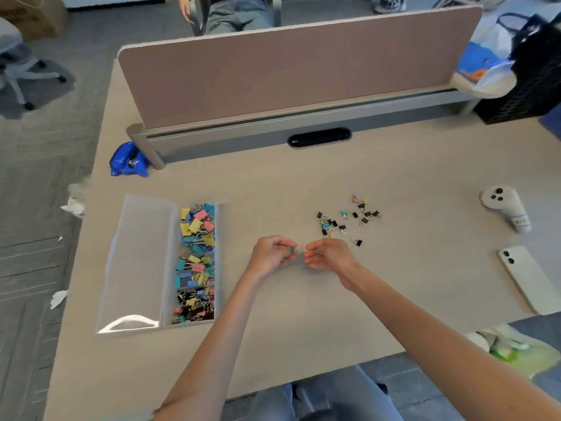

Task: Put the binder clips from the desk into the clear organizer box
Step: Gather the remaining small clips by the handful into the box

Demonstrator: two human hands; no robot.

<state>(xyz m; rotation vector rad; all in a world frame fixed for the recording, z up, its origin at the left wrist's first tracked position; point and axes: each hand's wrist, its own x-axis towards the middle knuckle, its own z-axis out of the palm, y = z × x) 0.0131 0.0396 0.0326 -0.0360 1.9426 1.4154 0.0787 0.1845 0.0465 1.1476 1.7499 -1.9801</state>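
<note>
Binder clips, small black and coloured metal ones [349, 218], lay on the beige desk [394, 268]; my left hand [270, 253] pinched a tiny blue clip [292, 250], right hand [326, 253] curled beside it, its grip unclear. Next, I judged, carry it to the clear plastic organizer box [194, 262].

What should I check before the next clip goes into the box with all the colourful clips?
1. Clip in hand: ok. The left hand pinches a small blue clip.
2. Right hand free: cannot tell. Its fingers are curled near the clip, and what they hold is hidden.
3. Box open: ok. The clear organizer box shows its clips from above, and its lid lies flat on the left.
4. Right compartment: ok. Small clips fill the near compartment, large ones the far part.
5. Path to the box: ok. Bare desk lies between hands and box.
6. Job finished: not ok. A scatter of small clips lies on the desk.
</note>
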